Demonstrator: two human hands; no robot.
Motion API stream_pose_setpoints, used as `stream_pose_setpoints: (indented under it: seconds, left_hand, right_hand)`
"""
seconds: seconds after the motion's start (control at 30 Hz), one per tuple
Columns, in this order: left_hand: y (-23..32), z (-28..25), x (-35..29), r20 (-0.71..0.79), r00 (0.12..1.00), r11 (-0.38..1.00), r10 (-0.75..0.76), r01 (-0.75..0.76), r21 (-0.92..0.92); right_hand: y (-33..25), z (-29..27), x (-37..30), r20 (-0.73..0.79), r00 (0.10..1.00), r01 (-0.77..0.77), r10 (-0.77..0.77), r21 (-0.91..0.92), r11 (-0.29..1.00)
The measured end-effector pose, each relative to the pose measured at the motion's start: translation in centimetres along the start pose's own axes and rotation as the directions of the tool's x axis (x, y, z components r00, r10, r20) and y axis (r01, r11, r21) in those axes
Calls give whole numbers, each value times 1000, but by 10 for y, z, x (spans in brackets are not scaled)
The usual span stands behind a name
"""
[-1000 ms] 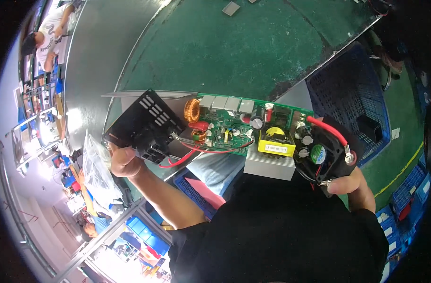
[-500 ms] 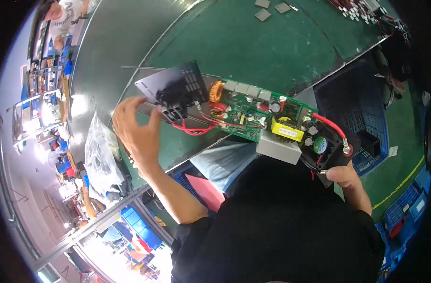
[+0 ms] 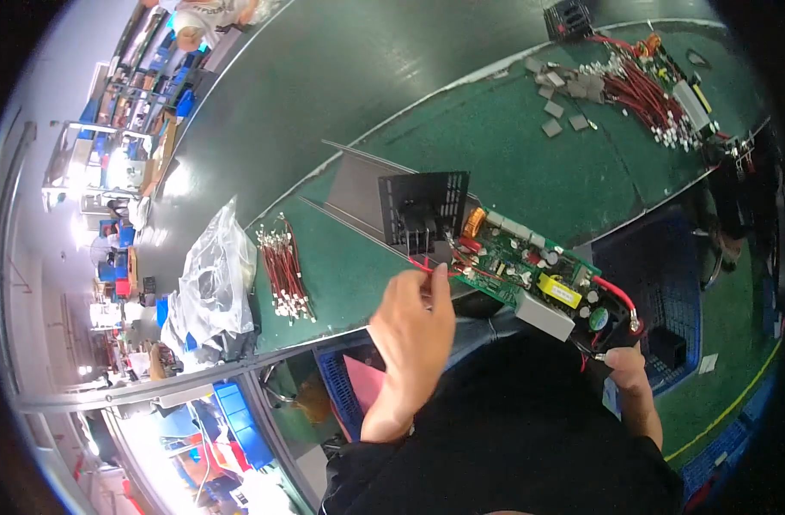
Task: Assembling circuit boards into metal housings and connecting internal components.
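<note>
A green circuit board (image 3: 508,257) with a yellow transformer (image 3: 560,291), an orange copper coil (image 3: 473,222) and a grey block stretches from the bench edge toward my body. My right hand (image 3: 629,369) grips its near right end, thumb over a black end panel with a fan, by a thick red cable (image 3: 617,298). At the far left end a black slotted panel (image 3: 424,206) stands upright, joined by thin wires. Just below it, the curled fingers of my left hand (image 3: 414,330) are closed at the thin red wires (image 3: 420,265); the fingertips are partly hidden. Behind the panel lies a grey metal channel (image 3: 349,189).
Red wire bundles lie at left (image 3: 282,270) and far right (image 3: 650,101), the latter near grey pads (image 3: 554,110) and another board assembly (image 3: 689,99). A clear plastic bag (image 3: 212,275) rests at left. A blue crate (image 3: 667,215) stands right. Another person (image 3: 212,17) is at top left.
My left hand has moved right, from open beside the black slotted panel to the red wires below it. The panel has turned more upright. My view has shifted, showing more bench.
</note>
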State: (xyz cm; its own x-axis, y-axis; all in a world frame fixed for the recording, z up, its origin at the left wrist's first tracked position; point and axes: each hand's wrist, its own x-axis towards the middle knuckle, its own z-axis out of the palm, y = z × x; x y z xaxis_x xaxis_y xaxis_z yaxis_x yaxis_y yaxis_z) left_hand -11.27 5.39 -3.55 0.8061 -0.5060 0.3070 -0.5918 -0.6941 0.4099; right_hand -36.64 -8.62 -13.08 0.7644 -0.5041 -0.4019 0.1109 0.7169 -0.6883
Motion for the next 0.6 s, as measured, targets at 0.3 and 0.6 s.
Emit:
stream_pose_setpoints:
  seconds: [0.3, 0.6]
  left_hand:
    - [17, 19, 11, -72, 972, 971, 225, -218, 96]
    - [-29, 45, 23, -136, 980, 979, -147, 125, -163]
  right_hand:
    - [-6, 8, -2, 6, 1000, -16, 16, -40, 999]
    - [2, 14, 6, 77, 996, 49, -43, -90, 995]
